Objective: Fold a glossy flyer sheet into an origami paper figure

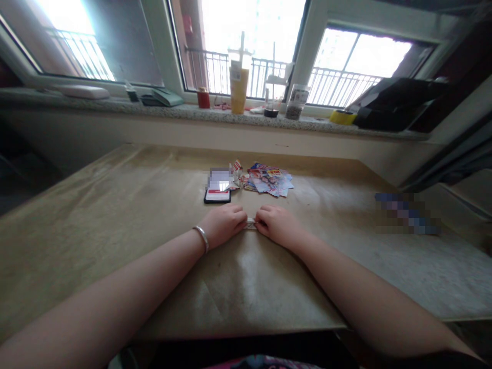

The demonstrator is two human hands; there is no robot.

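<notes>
My left hand and my right hand rest knuckles-up on the tan table, fingers curled. Both pinch a small folded paper piece between them; only a sliver of it shows. A silver bracelet circles my left wrist. Just beyond the hands lies a phone with a lit screen, and to its right a pile of several colourful paper pieces.
A stone windowsill runs along the back with a yellow bottle, a red cup, a jar and a yellow tape roll. A dark bag sits at its right end. A blurred object lies on the table's right.
</notes>
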